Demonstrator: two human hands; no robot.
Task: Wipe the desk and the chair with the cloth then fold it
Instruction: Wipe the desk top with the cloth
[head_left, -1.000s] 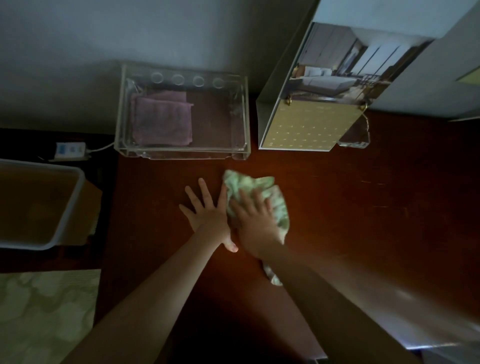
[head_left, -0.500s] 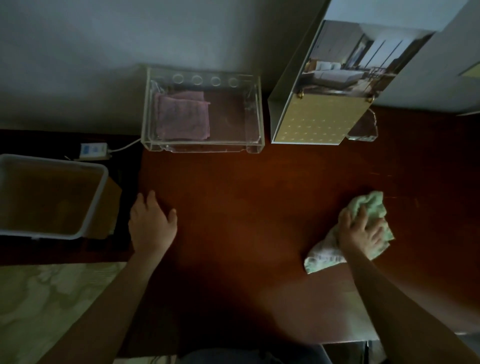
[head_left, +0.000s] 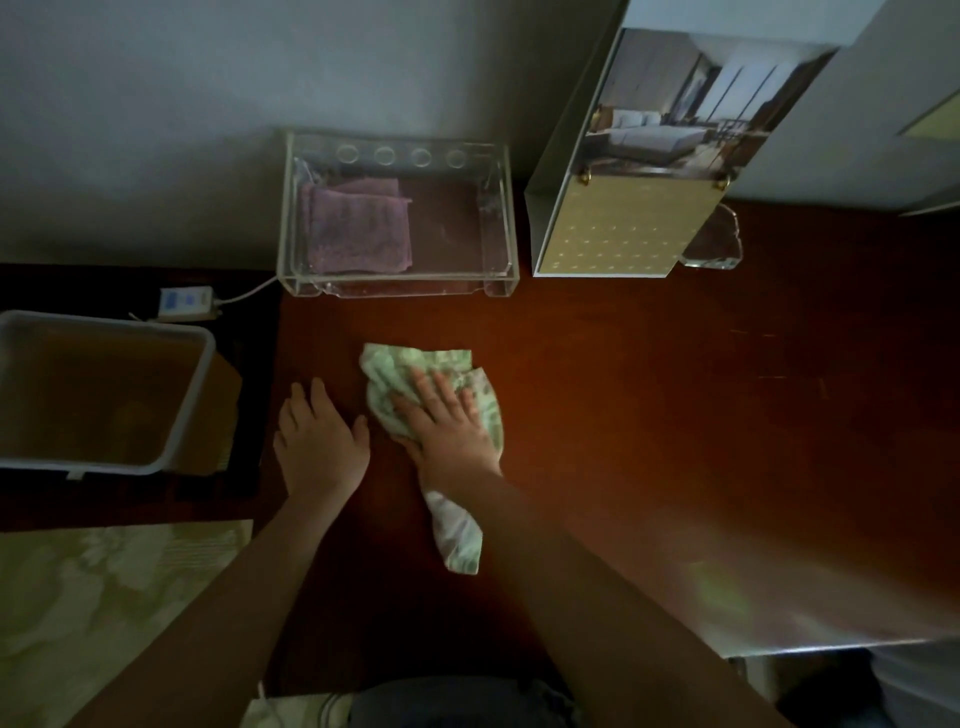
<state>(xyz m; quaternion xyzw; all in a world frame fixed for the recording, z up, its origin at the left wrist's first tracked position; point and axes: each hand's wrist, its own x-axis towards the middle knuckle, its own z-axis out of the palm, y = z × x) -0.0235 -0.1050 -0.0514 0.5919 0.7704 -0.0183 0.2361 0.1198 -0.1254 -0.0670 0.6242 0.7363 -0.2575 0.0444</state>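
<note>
Dark reddish-brown wood fills most of the view: the desk (head_left: 675, 415), dimly lit, with a pale wall behind it. On it, a little left of the middle, lies the cloth (head_left: 415, 364). It is pale green with a faint whitish pattern, crumpled into a loose bunch rather than spread flat. One narrow end trails back toward the person, showing from under the wrist.

The right hand (head_left: 449, 426) lies on top of the bunch with its fingers straight and slightly spread, pressing the cloth against the wood. The left hand (head_left: 319, 441) rests palm down on the bare desk just beside it, near the desk's left edge, fingers relaxed and holding nothing. Its thumb comes close to the cloth; whether it touches cannot be told. The two hands lie side by side, a small gap between them.

At the back of the desk stands a clear plastic box (head_left: 397, 283) with a folded purple cloth (head_left: 358, 231) in its left part. To its right stands a calendar (head_left: 623, 228) with a bedroom picture. Off the desk's left edge sits a white tub (head_left: 104, 462).
</note>
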